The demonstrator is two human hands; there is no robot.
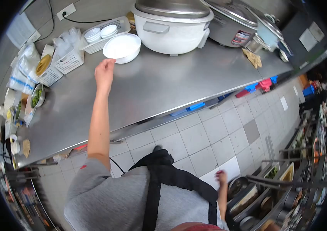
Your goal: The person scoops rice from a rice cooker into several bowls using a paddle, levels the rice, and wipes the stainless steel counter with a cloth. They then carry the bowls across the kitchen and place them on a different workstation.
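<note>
My left hand (105,75) reaches over the steel counter, fingers drawn together, with the fingertips pinched at the near left rim of a round white bowl (122,46). The bowl looks white inside and stands in front of a white basket (123,26) that holds small stacked white dishes (108,31). Low on the right, my right hand (221,176) hangs beside my body above the floor, near a dark round pan (238,186). It is blurred, and its fingers cannot be made out.
A large white cooker (173,32) and a grey cooker (225,29) stand at the counter's back. Baskets, bags and a metal bowl of green pieces (38,96) line its left. A yellow cloth (252,58) lies right. Shelves with food containers (244,200) are at lower right.
</note>
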